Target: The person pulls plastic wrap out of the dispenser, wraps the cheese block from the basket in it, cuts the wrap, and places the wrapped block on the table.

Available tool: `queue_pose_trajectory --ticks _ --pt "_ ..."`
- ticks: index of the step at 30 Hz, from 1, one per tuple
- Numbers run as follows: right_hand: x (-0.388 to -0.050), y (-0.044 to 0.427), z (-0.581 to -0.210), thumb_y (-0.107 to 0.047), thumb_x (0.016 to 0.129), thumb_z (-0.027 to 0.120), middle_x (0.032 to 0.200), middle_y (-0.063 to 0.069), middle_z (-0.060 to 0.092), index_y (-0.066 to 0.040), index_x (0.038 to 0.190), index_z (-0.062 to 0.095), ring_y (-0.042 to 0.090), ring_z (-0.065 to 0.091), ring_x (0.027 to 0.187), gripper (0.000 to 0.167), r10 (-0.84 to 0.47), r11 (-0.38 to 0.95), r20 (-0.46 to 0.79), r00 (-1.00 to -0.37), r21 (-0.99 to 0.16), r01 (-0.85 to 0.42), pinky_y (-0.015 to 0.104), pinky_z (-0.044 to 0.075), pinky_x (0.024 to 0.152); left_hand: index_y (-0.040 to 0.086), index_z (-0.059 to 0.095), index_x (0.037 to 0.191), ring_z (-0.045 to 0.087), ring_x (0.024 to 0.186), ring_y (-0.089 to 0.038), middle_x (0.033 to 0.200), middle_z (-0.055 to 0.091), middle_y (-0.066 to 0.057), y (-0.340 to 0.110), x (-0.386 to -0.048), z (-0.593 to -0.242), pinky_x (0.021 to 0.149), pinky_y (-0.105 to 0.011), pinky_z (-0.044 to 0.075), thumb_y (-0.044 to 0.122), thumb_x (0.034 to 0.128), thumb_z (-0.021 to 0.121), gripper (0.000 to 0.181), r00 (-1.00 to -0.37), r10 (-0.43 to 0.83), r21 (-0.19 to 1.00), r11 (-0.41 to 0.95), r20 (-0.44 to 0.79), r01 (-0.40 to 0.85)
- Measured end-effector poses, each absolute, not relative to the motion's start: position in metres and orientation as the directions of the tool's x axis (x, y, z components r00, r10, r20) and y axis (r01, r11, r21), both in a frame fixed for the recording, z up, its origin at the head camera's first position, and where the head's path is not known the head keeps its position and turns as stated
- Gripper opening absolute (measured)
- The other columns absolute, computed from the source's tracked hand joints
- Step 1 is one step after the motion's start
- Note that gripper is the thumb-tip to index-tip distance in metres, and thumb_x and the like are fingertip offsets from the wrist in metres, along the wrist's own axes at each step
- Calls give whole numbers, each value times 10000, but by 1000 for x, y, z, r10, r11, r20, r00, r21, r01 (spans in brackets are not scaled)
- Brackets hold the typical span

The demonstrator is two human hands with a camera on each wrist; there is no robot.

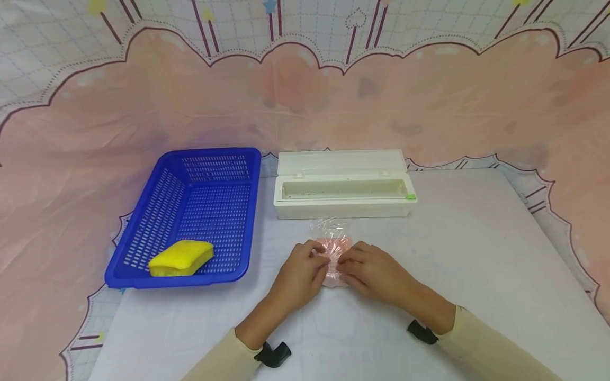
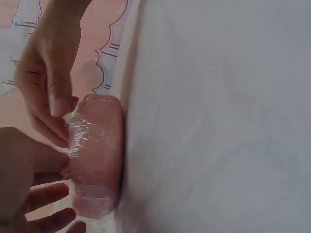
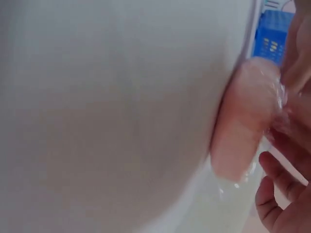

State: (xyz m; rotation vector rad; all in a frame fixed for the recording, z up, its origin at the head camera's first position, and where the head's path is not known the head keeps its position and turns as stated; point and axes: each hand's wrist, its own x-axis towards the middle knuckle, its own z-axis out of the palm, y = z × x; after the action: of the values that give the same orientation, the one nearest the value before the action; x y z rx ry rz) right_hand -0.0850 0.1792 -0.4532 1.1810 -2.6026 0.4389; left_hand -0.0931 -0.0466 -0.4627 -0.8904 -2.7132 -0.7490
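Pink block (image 1: 335, 246) lies between left hand (image 1: 298, 274) and right hand (image 1: 376, 272), grips unclear.

The head view was evenly bright and fairly sharp, with white glints on the clear wrap (image 1: 335, 244). Both wrist views were dimmer and softer; in the right one, broad, diffuse shadow greyed the white tabletop (image 3: 97, 126).

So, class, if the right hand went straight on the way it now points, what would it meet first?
The right hand would probably first meet the film-wrapped pink block, which its fingertips seem to touch, though exact depth is unclear.
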Motion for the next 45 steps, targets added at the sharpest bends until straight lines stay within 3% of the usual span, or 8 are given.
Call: queue_pose_trajectory --ticks 5,9,14,27,31,35,39,45 --pt "-78 187 -449 -420 944 695 1407 1 653 -154 1336 689 186 563 1357 474 -742 641 262 -616 11 -767 401 533 901 104 675 1345 497 1415 -263 1541 514 -48 -55 -78 -451 954 -425 562 267 974 673 405 -720 658 124 713 223 690" --pt "-73 191 -446 -546 1016 525 1568 -21 488 -168 1505 519 152 461 1457 618 -758 650 85 -646 21 -760 479 494 1024 92 478 1523 389 1506 -217 1635 394 -47 -59 -66 -446 1070 -426 508 326 1011 622 581 -697 714 79 693 70 717" --pt "-71 194 -444 -604 1030 436 1642 -15 369 -176 1572 406 165 374 1513 691 -742 670 -57 -668 -26 -742 592 411 1115 103 418 1559 320 1539 -175 1665 331 -35 -59 -61 -447 1108 -450 477 354 1026 596 616 -707 706 80 708 -36 702" --pt "-71 200 -446 -576 1022 491 1630 12 395 -143 1539 463 199 395 1503 674 -711 701 -36 -702 -104 -705 599 428 1096 128 496 1518 352 1525 -181 1645 377 -24 -59 -67 -445 1081 -468 495 343 1012 621 563 -725 688 75 725 -37 685" --pt "-70 202 -440 -508 1025 545 1582 44 471 -106 1504 509 215 486 1440 627 -689 691 64 -722 -244 -681 506 512 1025 115 606 1418 470 1448 -269 1577 474 -90 -55 -67 -440 994 -475 548 309 979 675 485 -783 619 76 779 61 622" --pt "-72 206 -434 -390 1000 639 1496 57 568 -104 1445 584 223 607 1321 532 -627 675 181 -758 -360 -644 480 548 980 48 681 1224 628 1103 -292 1313 597 -162 -41 -60 -441 753 -366 598 274 929 743 377 -826 532 153 815 186 559" --pt "-73 208 -431 -343 983 669 1470 55 593 -96 1429 598 228 660 1243 515 -584 694 195 -788 -382 -610 476 546 983 62 651 1030 506 860 -209 1039 548 -99 -26 -57 -445 559 -242 482 333 903 780 326 -844 480 237 814 241 531" --pt "-72 210 -431 -349 988 662 1460 49 601 -91 1429 596 231 658 1246 515 -565 711 146 -812 -413 -569 486 537 1004 76 631 968 464 820 -207 945 532 -77 -16 -64 -452 560 -253 407 495 844 805 470 -851 447 171 849 276 501"
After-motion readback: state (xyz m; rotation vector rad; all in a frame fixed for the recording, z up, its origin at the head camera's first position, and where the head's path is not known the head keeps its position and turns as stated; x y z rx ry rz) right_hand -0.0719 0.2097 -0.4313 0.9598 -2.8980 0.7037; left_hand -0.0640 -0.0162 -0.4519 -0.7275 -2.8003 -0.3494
